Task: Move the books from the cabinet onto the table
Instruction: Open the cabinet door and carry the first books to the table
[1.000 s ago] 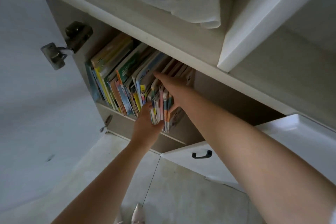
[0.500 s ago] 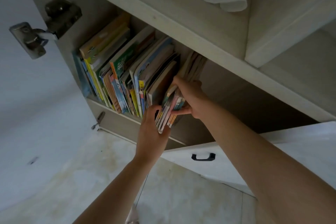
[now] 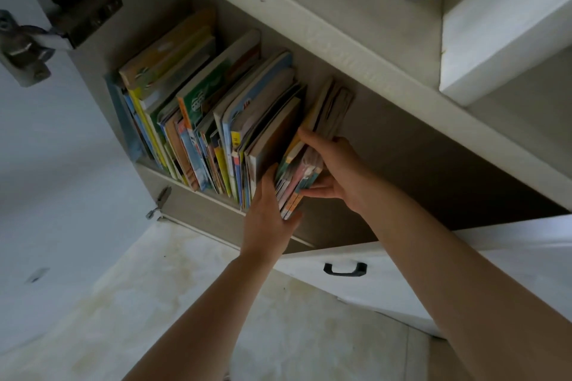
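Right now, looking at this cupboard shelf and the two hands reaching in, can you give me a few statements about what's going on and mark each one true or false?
1. The right hand grips a small bundle of thin books at the right end of the row. True.
2. The left hand is down at the black drawer handle. False: it is up at the shelf, against the bundle's lower edge.
3. The row of books stands upright on the shelf. True.
4. The shelf space right of the bundle is packed with books. False: no books show there.
5. The cabinet door hinge is at upper left. True.
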`<state>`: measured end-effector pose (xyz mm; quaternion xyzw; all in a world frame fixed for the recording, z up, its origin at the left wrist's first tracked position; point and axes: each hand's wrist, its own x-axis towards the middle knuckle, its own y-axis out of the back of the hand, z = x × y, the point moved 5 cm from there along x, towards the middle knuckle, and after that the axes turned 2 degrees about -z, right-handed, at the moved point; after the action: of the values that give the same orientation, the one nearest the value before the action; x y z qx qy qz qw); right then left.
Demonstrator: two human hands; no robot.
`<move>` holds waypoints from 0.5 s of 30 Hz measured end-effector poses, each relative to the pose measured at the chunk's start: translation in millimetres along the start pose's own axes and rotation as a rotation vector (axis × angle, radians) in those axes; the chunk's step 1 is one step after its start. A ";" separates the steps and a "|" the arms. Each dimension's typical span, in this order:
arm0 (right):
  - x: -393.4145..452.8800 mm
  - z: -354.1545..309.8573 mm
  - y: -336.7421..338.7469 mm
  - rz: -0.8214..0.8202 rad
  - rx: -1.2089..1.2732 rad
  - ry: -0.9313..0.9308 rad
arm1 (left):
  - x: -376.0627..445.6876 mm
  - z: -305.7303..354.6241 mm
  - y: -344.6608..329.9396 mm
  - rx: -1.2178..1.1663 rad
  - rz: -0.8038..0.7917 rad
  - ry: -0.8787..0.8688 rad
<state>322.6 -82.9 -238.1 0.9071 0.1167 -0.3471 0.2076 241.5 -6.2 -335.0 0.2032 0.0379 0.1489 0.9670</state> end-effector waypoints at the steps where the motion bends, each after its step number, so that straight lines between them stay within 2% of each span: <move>1: 0.5 0.7 -0.1 -0.001 0.001 0.002 | 0.0 -0.6 -1.0 0.009 0.003 0.001; 5: 2.4 0.3 -0.9 -0.010 0.004 0.019 | -5.4 3.1 3.5 0.022 0.040 -0.034; 9: 2.7 -0.6 0.3 -0.026 -0.001 0.022 | -24.4 13.8 11.5 0.050 0.238 -0.079; 15: 0.9 0.4 -0.8 -0.020 0.014 0.051 | -34.1 13.8 4.1 0.013 0.301 -0.045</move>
<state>322.8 -82.3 -239.2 0.9158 0.1285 -0.3268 0.1949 209.6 -18.2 -320.3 0.2161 -0.0139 0.2875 0.9330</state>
